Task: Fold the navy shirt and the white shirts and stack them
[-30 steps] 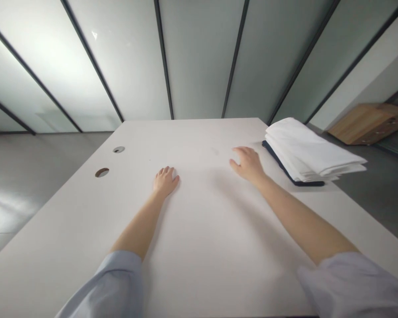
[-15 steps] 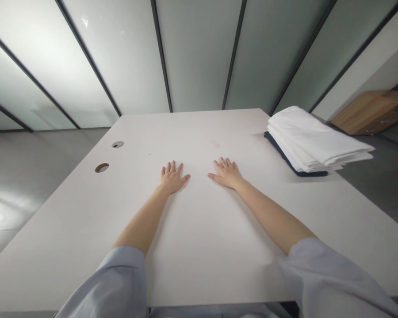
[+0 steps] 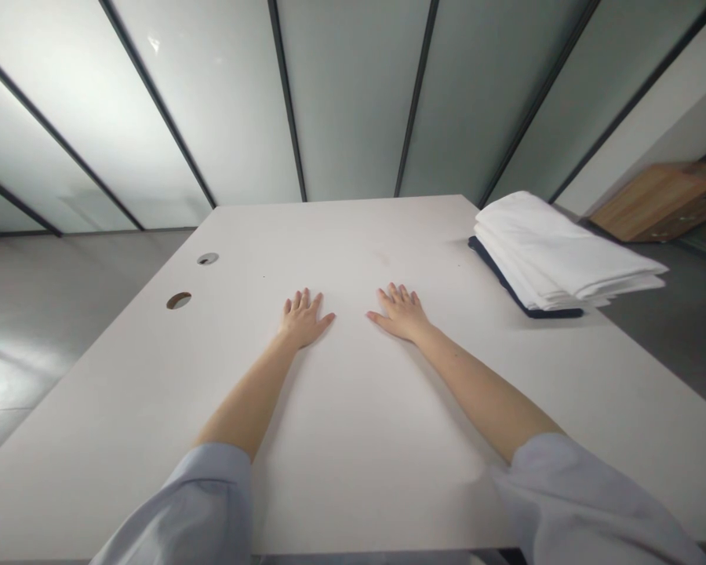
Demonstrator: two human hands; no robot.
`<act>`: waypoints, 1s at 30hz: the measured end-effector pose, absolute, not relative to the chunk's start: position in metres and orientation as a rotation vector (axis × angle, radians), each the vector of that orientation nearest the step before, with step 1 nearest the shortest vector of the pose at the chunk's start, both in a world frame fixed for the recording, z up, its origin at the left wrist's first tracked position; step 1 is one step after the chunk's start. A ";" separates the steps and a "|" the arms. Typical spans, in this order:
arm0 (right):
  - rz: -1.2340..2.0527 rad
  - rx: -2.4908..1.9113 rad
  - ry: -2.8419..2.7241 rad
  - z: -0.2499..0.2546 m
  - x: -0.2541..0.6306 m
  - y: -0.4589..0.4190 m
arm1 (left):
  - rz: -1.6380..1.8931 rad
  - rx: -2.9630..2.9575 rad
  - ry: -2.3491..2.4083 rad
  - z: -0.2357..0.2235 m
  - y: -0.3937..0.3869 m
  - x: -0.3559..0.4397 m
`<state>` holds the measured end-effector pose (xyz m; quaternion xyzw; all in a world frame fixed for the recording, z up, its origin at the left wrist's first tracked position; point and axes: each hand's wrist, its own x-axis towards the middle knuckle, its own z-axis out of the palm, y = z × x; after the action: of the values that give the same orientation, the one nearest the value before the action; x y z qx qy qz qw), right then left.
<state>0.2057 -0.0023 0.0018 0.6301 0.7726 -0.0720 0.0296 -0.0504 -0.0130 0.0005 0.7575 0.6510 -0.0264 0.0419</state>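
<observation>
My left hand (image 3: 303,319) lies flat on the white table (image 3: 353,439), palm down with the fingers spread. To its right, a short gap away, my right hand (image 3: 403,314) rests the same way, its thumb pointing toward the left one. Neither holds anything. Nearest to my right hand is a stack of folded white cloths (image 3: 558,251) on the table's right side. Beneath that stack a folded dark navy cloth (image 3: 556,313) shows along its left and front edges.
Two round cable holes, one with a metal-looking ring (image 3: 208,258) and one bare hole (image 3: 179,300), sit at the table's left. Frosted glass panels (image 3: 347,102) stand beyond the far edge. A wooden cabinet (image 3: 653,200) is on the floor at the far right.
Both hands stay flat and spread on the table. The whole view has shifted very slightly; the cloths have not moved on the table.
</observation>
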 end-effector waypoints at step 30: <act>-0.197 1.948 2.407 0.000 0.207 -0.004 | -0.064 2.329 2.000 -0.003 -0.013 -0.052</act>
<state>0.2065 -0.0036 0.0000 0.6277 0.7756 -0.0635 0.0195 -0.0518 -0.0130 -0.0031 0.7580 0.6509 -0.0210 0.0356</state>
